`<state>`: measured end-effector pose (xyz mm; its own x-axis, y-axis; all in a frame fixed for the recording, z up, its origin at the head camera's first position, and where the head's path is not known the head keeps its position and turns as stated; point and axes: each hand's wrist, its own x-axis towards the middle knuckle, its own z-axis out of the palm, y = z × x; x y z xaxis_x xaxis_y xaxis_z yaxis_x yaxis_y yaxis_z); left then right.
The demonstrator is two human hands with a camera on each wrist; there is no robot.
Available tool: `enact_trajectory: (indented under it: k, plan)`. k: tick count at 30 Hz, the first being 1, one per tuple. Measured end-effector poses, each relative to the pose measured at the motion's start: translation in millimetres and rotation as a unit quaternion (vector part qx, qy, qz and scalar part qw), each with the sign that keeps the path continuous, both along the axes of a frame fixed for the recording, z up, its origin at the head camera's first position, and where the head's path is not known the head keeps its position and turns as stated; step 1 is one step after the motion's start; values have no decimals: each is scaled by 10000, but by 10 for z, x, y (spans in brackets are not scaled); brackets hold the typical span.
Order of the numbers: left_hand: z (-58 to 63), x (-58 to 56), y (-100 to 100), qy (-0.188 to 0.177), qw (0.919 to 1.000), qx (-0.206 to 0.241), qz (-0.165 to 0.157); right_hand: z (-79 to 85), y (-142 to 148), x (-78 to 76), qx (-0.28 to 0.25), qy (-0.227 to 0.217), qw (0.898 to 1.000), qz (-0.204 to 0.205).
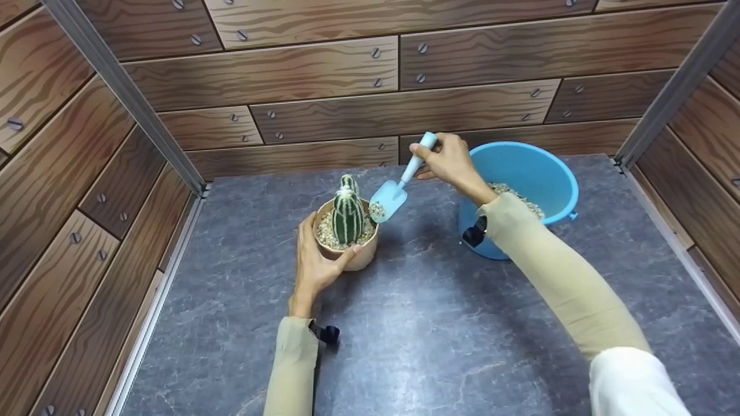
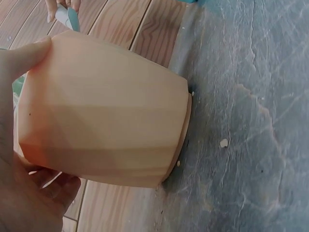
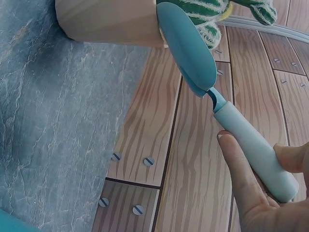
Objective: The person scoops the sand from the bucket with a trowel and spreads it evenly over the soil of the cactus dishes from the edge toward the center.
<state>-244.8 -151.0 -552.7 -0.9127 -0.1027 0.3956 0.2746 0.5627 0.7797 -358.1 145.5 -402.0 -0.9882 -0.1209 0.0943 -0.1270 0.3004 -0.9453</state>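
A green, white-striped cactus [image 1: 348, 219] stands in a peach-coloured pot [image 2: 106, 111] filled with pale gravel. My left hand [image 1: 317, 263] grips the pot from its left and near side, thumb along the rim. In my right hand [image 1: 451, 162] is the handle of a light-blue trowel [image 3: 188, 48], pinched between thumb and fingers. The trowel slants down to the left, its blade at the pot's right rim with a little gravel near the tip. In the right wrist view the blade's underside hides part of the cactus.
A blue bucket [image 1: 563, 199] with gravel inside stands at the right, behind my right forearm. Wood-patterned walls [image 1: 324, 75] enclose the grey marbled tabletop [image 1: 416, 323] at the back and sides. A few gravel bits [image 2: 223, 143] lie near the pot's base.
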Motion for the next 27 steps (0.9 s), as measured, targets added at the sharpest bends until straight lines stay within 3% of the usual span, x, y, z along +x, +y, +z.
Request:
enact_trajectory:
  k: [11, 27]
  plan:
    - [-5, -52, -52, 0, 9997, 26, -237, 59, -37, 30, 544, 348, 9977, 194]
    - [16, -139, -164, -44, 9975, 139, -698, 70, -78, 55, 601, 564, 9963, 223]
